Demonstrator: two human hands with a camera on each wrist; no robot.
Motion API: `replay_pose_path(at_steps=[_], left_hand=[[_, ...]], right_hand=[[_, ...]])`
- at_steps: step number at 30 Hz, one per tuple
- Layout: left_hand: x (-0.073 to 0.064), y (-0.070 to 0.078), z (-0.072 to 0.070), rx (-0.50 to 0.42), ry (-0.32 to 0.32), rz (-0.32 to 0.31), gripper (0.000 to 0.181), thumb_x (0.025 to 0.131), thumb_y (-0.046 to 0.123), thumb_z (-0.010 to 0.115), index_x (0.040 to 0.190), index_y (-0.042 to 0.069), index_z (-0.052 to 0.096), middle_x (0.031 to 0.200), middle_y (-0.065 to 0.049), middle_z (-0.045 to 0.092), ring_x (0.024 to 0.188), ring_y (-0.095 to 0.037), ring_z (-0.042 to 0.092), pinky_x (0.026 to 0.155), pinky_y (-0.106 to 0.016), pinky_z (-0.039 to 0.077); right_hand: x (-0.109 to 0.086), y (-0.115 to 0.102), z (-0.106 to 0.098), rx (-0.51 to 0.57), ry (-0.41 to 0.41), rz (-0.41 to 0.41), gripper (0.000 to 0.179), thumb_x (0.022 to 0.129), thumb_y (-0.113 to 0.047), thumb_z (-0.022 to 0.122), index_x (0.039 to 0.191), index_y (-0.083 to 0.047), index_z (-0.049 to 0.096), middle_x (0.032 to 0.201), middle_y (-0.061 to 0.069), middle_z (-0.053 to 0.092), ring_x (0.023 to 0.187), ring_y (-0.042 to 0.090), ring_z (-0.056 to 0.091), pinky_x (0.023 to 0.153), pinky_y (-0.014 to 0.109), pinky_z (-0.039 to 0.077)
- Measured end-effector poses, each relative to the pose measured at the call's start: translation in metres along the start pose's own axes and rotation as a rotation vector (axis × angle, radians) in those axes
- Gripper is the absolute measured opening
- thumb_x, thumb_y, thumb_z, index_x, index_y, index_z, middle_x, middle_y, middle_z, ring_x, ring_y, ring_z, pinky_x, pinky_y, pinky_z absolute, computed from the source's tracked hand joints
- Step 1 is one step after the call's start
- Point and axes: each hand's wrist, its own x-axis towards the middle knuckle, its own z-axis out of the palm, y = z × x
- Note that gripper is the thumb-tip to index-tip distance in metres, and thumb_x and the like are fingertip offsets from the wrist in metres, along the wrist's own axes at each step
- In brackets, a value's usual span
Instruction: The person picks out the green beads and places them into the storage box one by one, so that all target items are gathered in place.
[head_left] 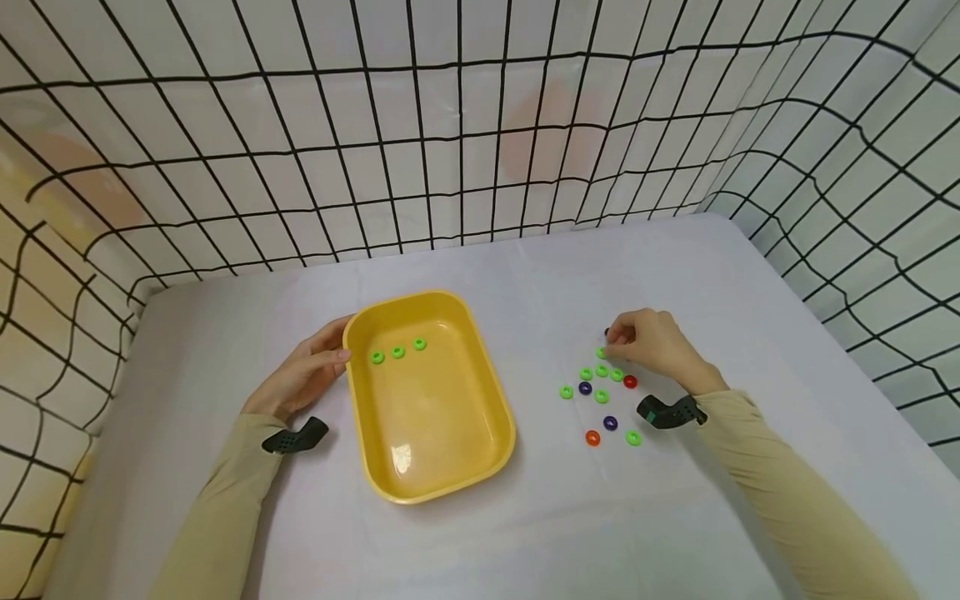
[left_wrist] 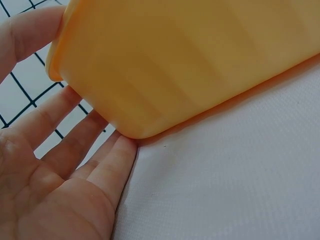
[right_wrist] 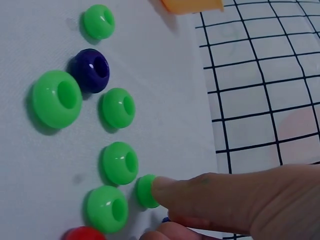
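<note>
A yellow tray lies on the table with 3 green beads in a row inside, near its far end. My left hand holds the tray's left side. Its thumb is at the rim, and the other fingers touch the outer wall. Right of the tray, my right hand has its thumb and fingers at a green bead at the far end of a loose group of beads. The thumb covers part of that bead. A dark bead is partly hidden by the fingers.
Several more green beads lie scattered nearer me, with purple beads, a red bead and an orange bead. Black wire grid panels stand along the table's far, left and right sides.
</note>
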Motion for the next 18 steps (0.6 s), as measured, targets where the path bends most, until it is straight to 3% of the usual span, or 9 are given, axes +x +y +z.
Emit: replay_pose_path(at_steps=[18], left_hand=[[-0.0013, 0.0004, 0.0009, -0.004, 0.022, -0.021, 0.049, 0.101, 0.000, 0.045, 0.148, 0.008, 0.035, 0.141, -0.003, 0.044, 0.122, -0.012, 0.050, 0.107, -0.019, 0.044]], right_hand=[[0.0000, 0.0015, 0.0068, 0.000, -0.007, -0.001, 0.016, 0.082, -0.016, 0.077, 0.089, -0.002, 0.071, 0.078, 0.003, 0.067, 0.072, 0.016, 0.058, 0.064, 0.027, 0.045]])
